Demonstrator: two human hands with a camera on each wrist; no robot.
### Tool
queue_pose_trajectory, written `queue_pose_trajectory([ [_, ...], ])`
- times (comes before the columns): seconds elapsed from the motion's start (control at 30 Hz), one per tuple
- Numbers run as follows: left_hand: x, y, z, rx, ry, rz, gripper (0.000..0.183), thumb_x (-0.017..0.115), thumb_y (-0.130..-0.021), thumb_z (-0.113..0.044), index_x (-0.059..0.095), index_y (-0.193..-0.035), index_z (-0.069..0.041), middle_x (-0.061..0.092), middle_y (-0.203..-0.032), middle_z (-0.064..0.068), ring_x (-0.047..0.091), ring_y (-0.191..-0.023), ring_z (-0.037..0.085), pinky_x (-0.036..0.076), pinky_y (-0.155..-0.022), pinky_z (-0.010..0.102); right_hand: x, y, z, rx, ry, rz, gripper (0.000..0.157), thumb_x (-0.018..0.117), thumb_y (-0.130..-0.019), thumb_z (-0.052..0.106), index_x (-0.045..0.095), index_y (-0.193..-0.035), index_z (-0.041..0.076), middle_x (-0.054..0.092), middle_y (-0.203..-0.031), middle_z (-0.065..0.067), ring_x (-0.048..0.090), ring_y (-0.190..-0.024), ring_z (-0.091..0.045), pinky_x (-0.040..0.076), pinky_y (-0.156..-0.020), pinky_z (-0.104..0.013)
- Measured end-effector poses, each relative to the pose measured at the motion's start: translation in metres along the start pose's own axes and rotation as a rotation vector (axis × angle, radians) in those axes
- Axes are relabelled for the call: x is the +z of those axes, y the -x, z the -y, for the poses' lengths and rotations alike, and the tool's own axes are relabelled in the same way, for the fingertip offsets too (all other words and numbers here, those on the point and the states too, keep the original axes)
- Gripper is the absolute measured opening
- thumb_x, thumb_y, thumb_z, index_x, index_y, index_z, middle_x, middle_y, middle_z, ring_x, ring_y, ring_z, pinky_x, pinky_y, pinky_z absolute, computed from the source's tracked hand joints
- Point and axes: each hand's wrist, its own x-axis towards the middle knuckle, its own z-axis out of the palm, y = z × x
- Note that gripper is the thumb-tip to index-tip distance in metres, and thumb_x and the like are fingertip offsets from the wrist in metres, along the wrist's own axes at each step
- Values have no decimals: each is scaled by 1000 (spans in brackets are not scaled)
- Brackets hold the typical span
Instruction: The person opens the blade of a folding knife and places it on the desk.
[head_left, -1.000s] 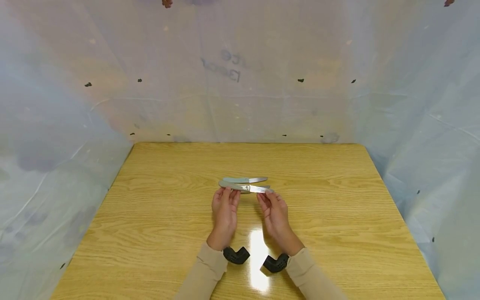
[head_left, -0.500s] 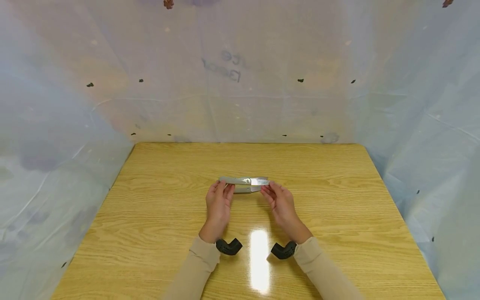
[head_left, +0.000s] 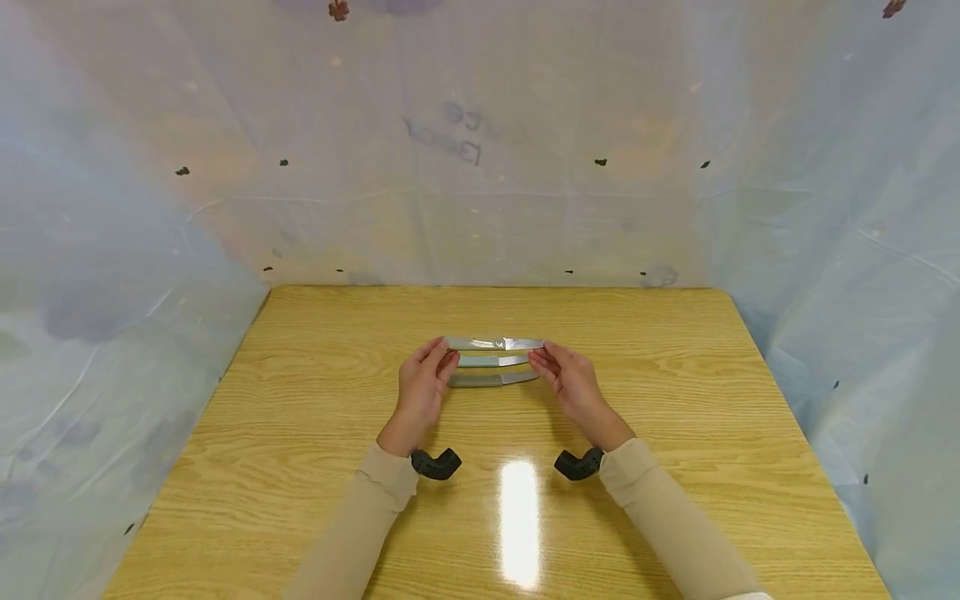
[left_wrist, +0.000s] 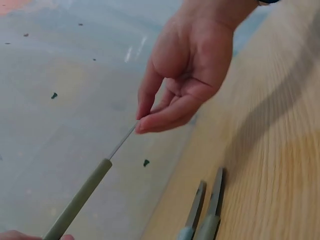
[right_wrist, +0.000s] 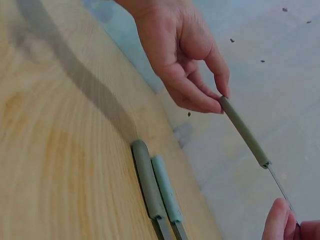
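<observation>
Both hands hold one knife with a grey-green handle and a bare blade, level and raised over the table. My left hand pinches the butt of its handle. At the other end, the thumb and fingertips of my right hand pinch the blade's tip. Two more knives lie side by side on the wood below: one with a pale teal handle, and nearer me one with an olive-green handle. All blades point right. The wrist views show the held knife edge-on.
The wood-grain table has a bright light reflection near its front. Pale plastic sheeting with dark spots rises behind it and on both sides. Black curved wrist mounts jut inward from the cuffs.
The held knife has moved away from me, past the two lying knives, which now show more fully. Both hands have moved forward and the forearms have spread apart.
</observation>
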Motion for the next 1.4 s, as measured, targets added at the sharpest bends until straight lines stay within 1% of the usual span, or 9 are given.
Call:
queue_pose_trajectory([
  [0.17,-4,-14,-9,-79,-104,24,36,55,-94,-5,46,-126,8,42,-125,27,49,-114,33,44,-94,31,0,-14,5,22,21,-9,32,50,-97,7,46,-120,-15,61,-91,-13,65,-88,-20,47,-89,-29],
  [0.33,-12,-31,-11,-134,-251,26,42,56,-94,-9,44,-131,8,51,-116,21,51,-114,32,44,-95,30,-2,-27,9,104,65,-15,39,51,-96,7,42,-127,-15,63,-91,-12,66,-88,-18,47,-88,-27],
  [0.47,-16,-42,-12,-167,-327,33,42,56,-94,-9,45,-131,8,54,-110,18,50,-116,33,44,-94,30,-7,-38,11,168,88,-15,33,51,-96,7,47,-122,-13,63,-92,-13,65,-90,-19,47,-89,-27],
  [0.63,-18,-53,-13,-197,-369,36,40,53,-95,-5,46,-131,9,52,-120,24,50,-116,33,43,-96,32,-11,-52,12,209,118,-29,35,53,-95,6,47,-125,-10,64,-97,-15,65,-91,-20,48,-88,-27],
  [0.73,-18,-58,-15,-216,-379,8,37,53,-94,-1,48,-128,10,49,-124,28,50,-116,34,42,-96,34,-14,-59,11,249,167,-40,41,54,-94,7,44,-131,-9,65,-97,-15,66,-91,-21,48,-86,-27],
  [0.87,-18,-62,-17,-232,-407,-14,36,54,-93,2,48,-127,12,47,-126,29,49,-117,35,42,-97,36,-17,-68,9,288,225,-40,43,54,-95,8,42,-133,-10,66,-91,-14,66,-88,-21,50,-84,-26],
  [0.97,-20,-65,-15,-230,-441,-5,38,53,-93,2,46,-128,13,44,-129,30,49,-118,36,42,-97,36,-19,-72,8,297,229,-44,43,53,-95,7,42,-133,-11,66,-86,-14,66,-86,-21,50,-83,-26],
  [1.2,-25,-76,-9,-237,-470,-37,35,55,-92,3,51,-125,12,49,-126,29,51,-115,35,44,-95,34,-21,-80,6,320,252,-45,39,48,-97,5,43,-133,-10,64,-87,-13,66,-85,-19,49,-86,-28],
  [1.4,-31,-85,-2,-199,-534,-48,32,55,-93,0,54,-122,11,52,-122,28,53,-113,36,45,-94,34,-20,-83,6,324,293,-63,38,50,-96,4,44,-130,-11,65,-84,-13,67,-79,-18,51,-82,-28],
])
